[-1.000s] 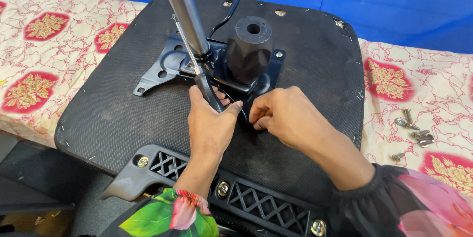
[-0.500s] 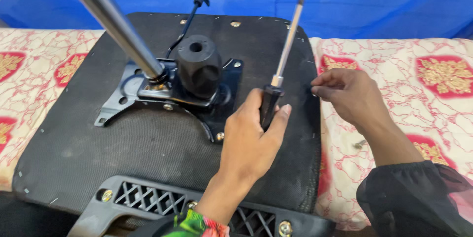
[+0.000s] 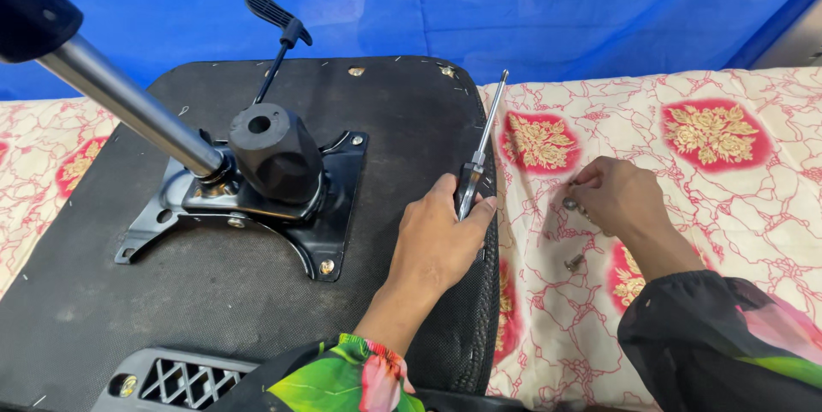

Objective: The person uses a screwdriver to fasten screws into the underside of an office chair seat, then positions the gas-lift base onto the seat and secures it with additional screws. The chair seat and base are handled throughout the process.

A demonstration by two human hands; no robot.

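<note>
An upturned office chair seat (image 3: 154, 292) lies on a cloth-covered table, its black metal mechanism plate (image 3: 330, 206) bolted on, with a round black knob (image 3: 272, 151) and a silver gas cylinder (image 3: 128, 108) slanting up to the left. My left hand (image 3: 437, 245) rests on the seat's right edge and grips a screwdriver (image 3: 481, 151) by its dark handle, shaft pointing up. My right hand (image 3: 621, 198) is on the cloth to the right, fingers pinched on a small metal screw (image 3: 570, 203). Another loose screw (image 3: 574, 262) lies just below it.
A black lever (image 3: 278, 31) sticks up behind the mechanism. The table cloth (image 3: 728, 172) is cream with red and gold flower patches. A blue tarp (image 3: 514, 1) hangs behind. A grey plastic grille (image 3: 184, 382) shows at the seat's near edge.
Both hands left the mechanism and moved right. My left hand carried the screwdriver to the seat's edge; my right hand reached onto the cloth and closed on a screw.
</note>
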